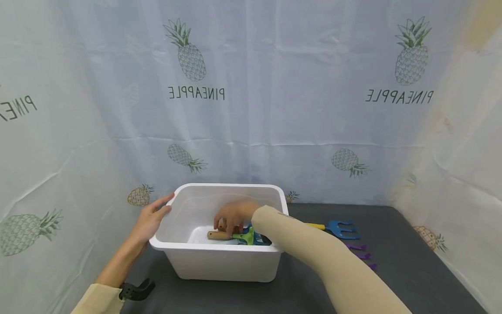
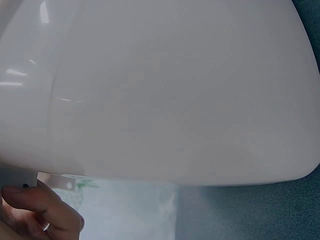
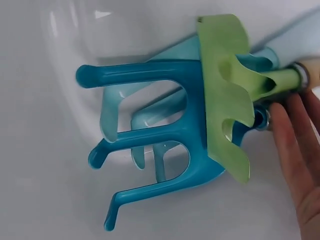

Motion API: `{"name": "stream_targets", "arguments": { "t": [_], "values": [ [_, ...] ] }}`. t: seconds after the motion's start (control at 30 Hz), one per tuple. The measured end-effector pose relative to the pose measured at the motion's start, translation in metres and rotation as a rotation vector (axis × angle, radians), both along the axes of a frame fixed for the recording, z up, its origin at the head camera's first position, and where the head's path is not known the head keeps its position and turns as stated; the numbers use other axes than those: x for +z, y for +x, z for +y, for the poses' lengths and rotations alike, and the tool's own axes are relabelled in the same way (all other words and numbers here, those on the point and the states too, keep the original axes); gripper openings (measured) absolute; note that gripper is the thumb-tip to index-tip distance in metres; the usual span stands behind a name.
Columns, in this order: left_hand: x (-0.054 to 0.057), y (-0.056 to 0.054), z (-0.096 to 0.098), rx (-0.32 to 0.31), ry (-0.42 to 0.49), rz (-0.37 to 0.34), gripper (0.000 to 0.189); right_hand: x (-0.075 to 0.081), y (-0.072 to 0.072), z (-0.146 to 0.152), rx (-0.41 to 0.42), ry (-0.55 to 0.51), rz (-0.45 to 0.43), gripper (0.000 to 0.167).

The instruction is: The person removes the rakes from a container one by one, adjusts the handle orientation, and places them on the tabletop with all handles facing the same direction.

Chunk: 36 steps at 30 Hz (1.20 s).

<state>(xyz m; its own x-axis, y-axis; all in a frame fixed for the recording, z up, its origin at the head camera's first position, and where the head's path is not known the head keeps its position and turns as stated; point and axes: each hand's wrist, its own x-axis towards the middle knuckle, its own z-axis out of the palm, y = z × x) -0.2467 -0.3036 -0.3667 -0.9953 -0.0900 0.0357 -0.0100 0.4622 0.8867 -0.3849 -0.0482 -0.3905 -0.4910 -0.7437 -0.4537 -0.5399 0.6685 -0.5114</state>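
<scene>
A white plastic tub [image 1: 223, 264] stands on the dark table, with garden tools lying in its right part. My left hand [image 1: 150, 220] holds the tub's left rim. Inside the tub, my right hand [image 1: 231, 216] reaches down with fingers curled round a wooden handle. The right wrist view has those fingers [image 3: 295, 145] at the ferrule of a blue hand rake [image 3: 192, 130]. Across that rake lies a green hand rake [image 3: 225, 95] with a light wooden handle [image 1: 218, 235]. A pale-blue pronged tool [image 3: 182, 50] lies beneath them.
Right of the tub, a blue hand fork [image 1: 340, 229] with a yellow handle lies on the table [image 1: 376, 218]. Purple prongs [image 1: 362, 256] show past my right sleeve. Pineapple-print curtains [image 1: 251, 113] enclose the back and sides.
</scene>
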Motion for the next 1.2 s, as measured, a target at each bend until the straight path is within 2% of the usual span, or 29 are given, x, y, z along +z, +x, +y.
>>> {"name": "stream_targets", "arguments": {
  "t": [0.3, 0.43, 0.6, 0.87, 1.2],
  "values": [
    [-0.002, -0.001, -0.001, 0.006, 0.014, -0.015, 0.057, -0.006, 0.011, -0.006, 0.139, 0.039, 0.276, 0.050],
    [-0.002, -0.001, 0.000, 0.008, 0.017, -0.013, 0.057, -0.008, 0.013, -0.009, 0.191, 0.076, 0.340, 0.055],
    [-0.001, 0.000, 0.001, 0.006, 0.014, -0.005, 0.057, -0.008, 0.014, -0.009, 0.213, 0.085, 0.336, 0.059],
    [-0.001, 0.000, 0.001, 0.012, 0.021, -0.010, 0.057, -0.005, 0.009, -0.008, 0.150, 0.050, 0.210, 0.065],
    [0.000, -0.001, 0.002, 0.020, 0.034, -0.011, 0.056, -0.001, -0.003, -0.010, 0.135, 0.043, 0.152, 0.060]
  ]
}}
